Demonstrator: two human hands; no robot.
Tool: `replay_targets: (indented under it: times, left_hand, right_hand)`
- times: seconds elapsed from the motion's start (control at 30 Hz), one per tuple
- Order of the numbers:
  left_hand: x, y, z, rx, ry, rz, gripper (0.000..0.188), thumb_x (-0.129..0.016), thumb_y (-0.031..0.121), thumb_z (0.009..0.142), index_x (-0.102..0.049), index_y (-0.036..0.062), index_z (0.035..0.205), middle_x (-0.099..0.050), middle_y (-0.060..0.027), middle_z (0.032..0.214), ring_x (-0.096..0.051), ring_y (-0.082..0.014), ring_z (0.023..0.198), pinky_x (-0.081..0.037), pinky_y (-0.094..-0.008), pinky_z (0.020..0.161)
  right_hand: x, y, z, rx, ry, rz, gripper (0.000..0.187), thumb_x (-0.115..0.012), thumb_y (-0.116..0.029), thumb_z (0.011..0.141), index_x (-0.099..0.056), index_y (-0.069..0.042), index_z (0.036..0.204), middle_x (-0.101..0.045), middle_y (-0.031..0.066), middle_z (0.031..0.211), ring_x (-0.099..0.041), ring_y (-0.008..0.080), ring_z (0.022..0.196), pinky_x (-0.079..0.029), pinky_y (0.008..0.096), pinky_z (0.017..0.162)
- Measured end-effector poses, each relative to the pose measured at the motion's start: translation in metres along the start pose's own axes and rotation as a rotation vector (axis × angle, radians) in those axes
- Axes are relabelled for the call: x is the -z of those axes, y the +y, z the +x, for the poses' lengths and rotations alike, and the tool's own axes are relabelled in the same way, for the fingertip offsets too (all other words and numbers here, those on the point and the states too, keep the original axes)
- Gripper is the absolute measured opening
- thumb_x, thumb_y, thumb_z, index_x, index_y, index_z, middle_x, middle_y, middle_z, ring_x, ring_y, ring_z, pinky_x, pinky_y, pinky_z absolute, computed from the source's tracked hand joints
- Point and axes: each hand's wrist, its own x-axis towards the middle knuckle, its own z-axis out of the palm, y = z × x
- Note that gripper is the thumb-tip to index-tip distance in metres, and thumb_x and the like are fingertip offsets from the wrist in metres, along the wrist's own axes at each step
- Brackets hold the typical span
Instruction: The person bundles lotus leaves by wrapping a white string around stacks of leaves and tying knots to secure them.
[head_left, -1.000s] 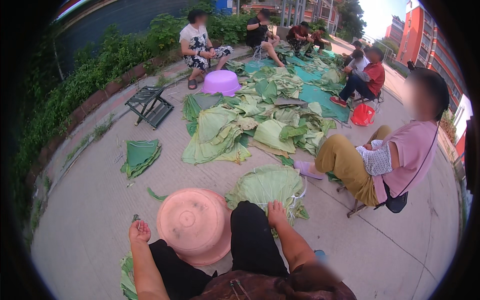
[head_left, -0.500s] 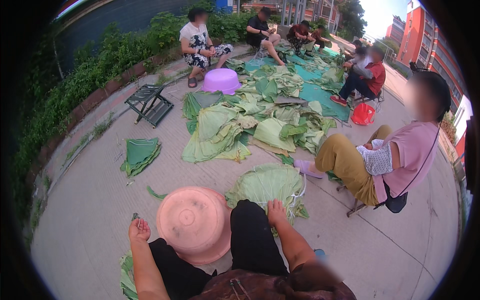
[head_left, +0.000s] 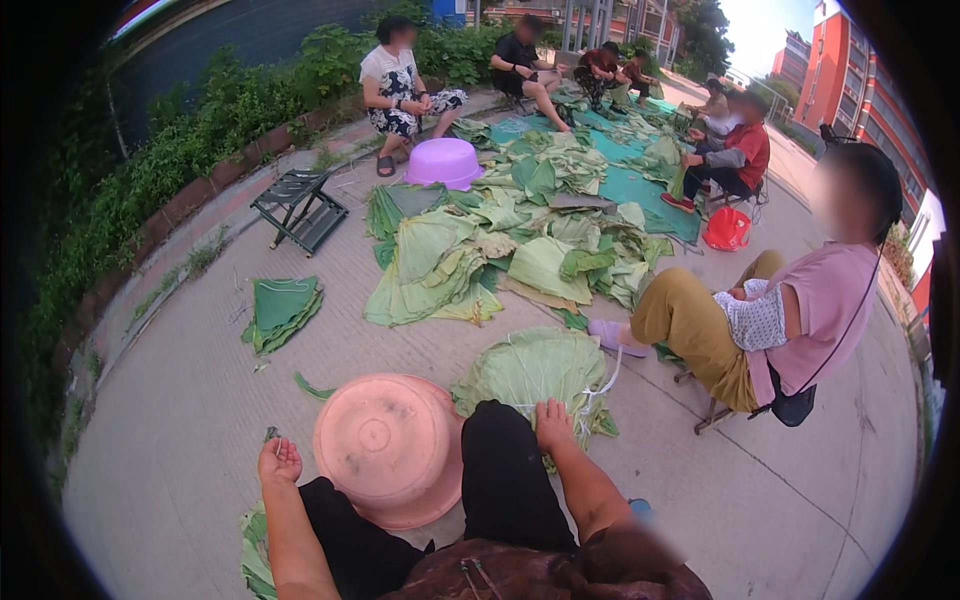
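Observation:
A bundle of large pale green leaves (head_left: 530, 372), tied with white string (head_left: 597, 391), lies on the ground beyond my right knee. My right hand (head_left: 553, 427) rests on its near edge with the fingers laid out. Out to the left, my left hand (head_left: 280, 460) is raised palm up, its fingers curled round a small thin thing with a dark green tip (head_left: 271, 433); its kind is too small to make out. Between my knees and in front of them sits an upturned pink basin (head_left: 375, 432). More green leaves (head_left: 256, 552) lie beside my left leg, partly hidden by my forearm.
A big leaf pile (head_left: 500, 250) spreads ahead onto a green sheet (head_left: 625, 165). Left stand a folding stool (head_left: 299, 208) and a small leaf stack (head_left: 282, 312). A purple basin (head_left: 443, 163) sits beyond. A person in pink (head_left: 815, 310) sits close right; several others sit farther off.
Both of my hands stay where they were. At the far right, the person in the red vest has raised a hand with a green leaf, and someone behind sits more upright.

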Motion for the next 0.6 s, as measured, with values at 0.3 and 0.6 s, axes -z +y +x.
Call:
replay_targets:
  times: [0.3,0.6]
  left_hand:
    - [0.002,0.000,0.002,0.003,-0.010,0.009,0.013,-0.055,0.022,0.077,-0.053,0.0138,0.087,-0.055,-0.0004,0.083,-0.050,-0.0170,0.077,-0.041,-0.0278,0.066]
    - [-0.003,-0.002,-0.005,-0.003,-0.010,0.004,0.013,-0.056,0.021,0.077,-0.053,0.0128,0.087,-0.054,-0.0003,0.082,-0.050,-0.0168,0.075,-0.042,-0.0272,0.064]
  right_hand:
    - [-0.007,0.005,0.004,0.000,-0.001,-0.042,0.079,-0.056,-0.045,0.071,-0.021,-0.009,0.132,-0.014,0.0145,0.138,-0.010,0.0314,0.128,-0.013,0.0444,0.102]
    - [-0.011,0.007,0.006,0.002,0.008,-0.042,0.078,-0.056,-0.044,0.071,-0.021,-0.009,0.131,-0.014,0.0142,0.138,-0.010,0.0314,0.128,-0.014,0.0446,0.101]
